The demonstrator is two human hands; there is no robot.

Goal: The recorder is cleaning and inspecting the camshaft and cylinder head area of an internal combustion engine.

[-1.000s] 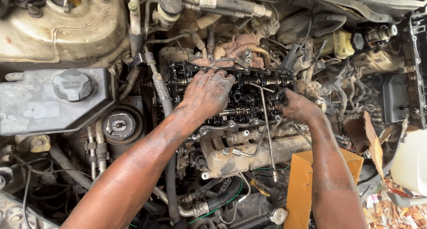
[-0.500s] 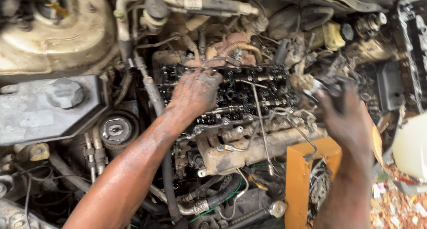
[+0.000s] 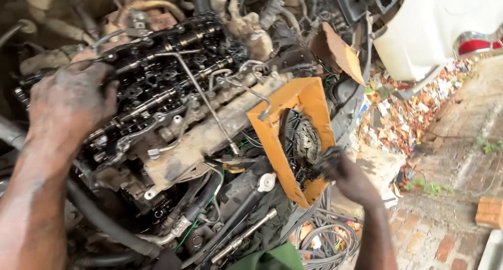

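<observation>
Open engine top, one hand braced on it, the other in an orange tray

The exposed cylinder head [image 3: 157,86] fills the left and far part of the scene; the left hand [image 3: 68,102] lies flat and spread on its left end. To the right, an orange tray [image 3: 272,139] leans tilted against the engine, holding a dark greasy chain [image 3: 304,141]. The right hand [image 3: 346,178], at the tray's near right edge, pinches something small and dark; what it is cannot be told. Greasy fingers could slip, and the leaning tray could tip its chain onto the loose wires [image 3: 325,238] below.
</observation>
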